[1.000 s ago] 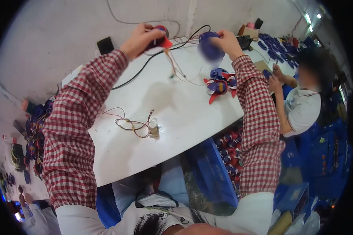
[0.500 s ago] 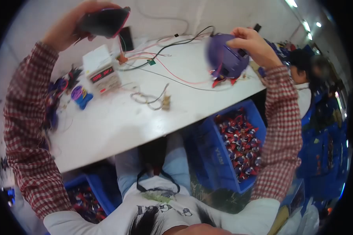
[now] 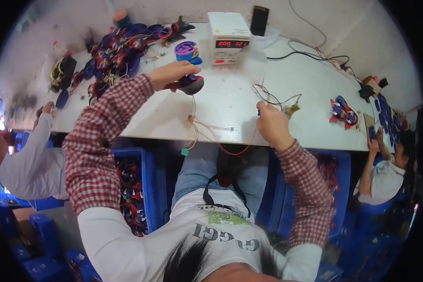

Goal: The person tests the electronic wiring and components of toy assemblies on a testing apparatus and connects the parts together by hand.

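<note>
My left hand point(image 3: 174, 76) grips a dark rounded shell point(image 3: 191, 85) with a red rim, above the white table point(image 3: 150, 115). Thin wires point(image 3: 203, 125) hang from the shell, and a small green piece point(image 3: 184, 152) dangles below the table's front edge. My right hand point(image 3: 273, 123) is closed near that edge, with a small dark bit showing at its fingertips that I cannot make out. Beside it lie loose wires point(image 3: 272, 97) and a small brownish part point(image 3: 292, 110). A purple round piece point(image 3: 186, 49) stands behind my left hand.
A power supply point(image 3: 229, 40) with red digits stands at the back, a black phone-like object point(image 3: 259, 20) beside it. Purple and red parts point(image 3: 113, 56) are heaped left. A red-purple assembly point(image 3: 343, 113) lies right. Blue bins point(image 3: 148, 188) stand below. One person works at each side.
The view has turned left. My left hand has come down over the table with the shell and wires. My right hand no longer holds the purple shell and is now lower, near the front edge.
</note>
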